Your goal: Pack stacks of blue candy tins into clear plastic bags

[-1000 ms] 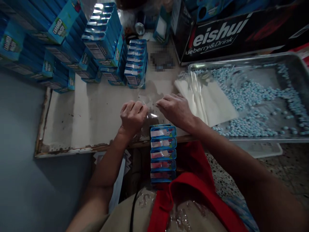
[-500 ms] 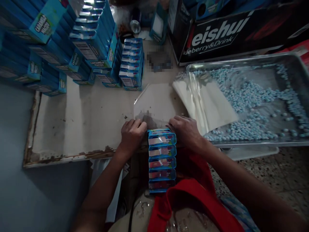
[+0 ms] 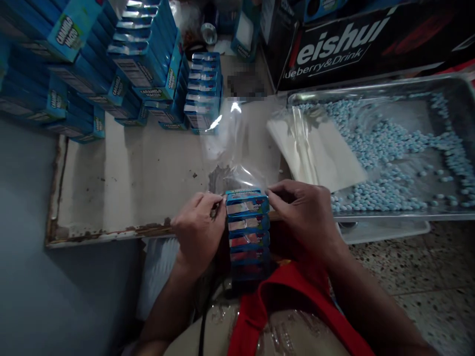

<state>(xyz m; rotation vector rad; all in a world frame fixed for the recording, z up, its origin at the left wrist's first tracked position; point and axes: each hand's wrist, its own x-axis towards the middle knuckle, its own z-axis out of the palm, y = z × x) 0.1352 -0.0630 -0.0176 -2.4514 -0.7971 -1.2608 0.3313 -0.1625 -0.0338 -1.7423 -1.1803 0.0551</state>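
Observation:
A display box of blue candy packs (image 3: 248, 225) sits close to my body, at the table's front edge. A clear plastic bag (image 3: 247, 153) spreads out beyond its far end, standing partly raised above the tabletop. My left hand (image 3: 200, 225) pinches the bag's edge at the box's far left corner. On the opposite corner, my right hand (image 3: 306, 210) pinches the bag between thumb and fingertips. The bag's mouth meets the far end of the box; how far it covers the box I cannot tell.
Blue candy boxes (image 3: 158, 62) stand stacked at the back left. To the right, a metal tray (image 3: 389, 217) holds pale blue candies, with a stack of clear bags (image 3: 315, 153) over its left side. Behind the tray is a black carton (image 3: 345, 49).
The bag has gone from lying flat to puffing up above the table. Both hands have turned and drawn nearer to me, now pinching at the box's far corners.

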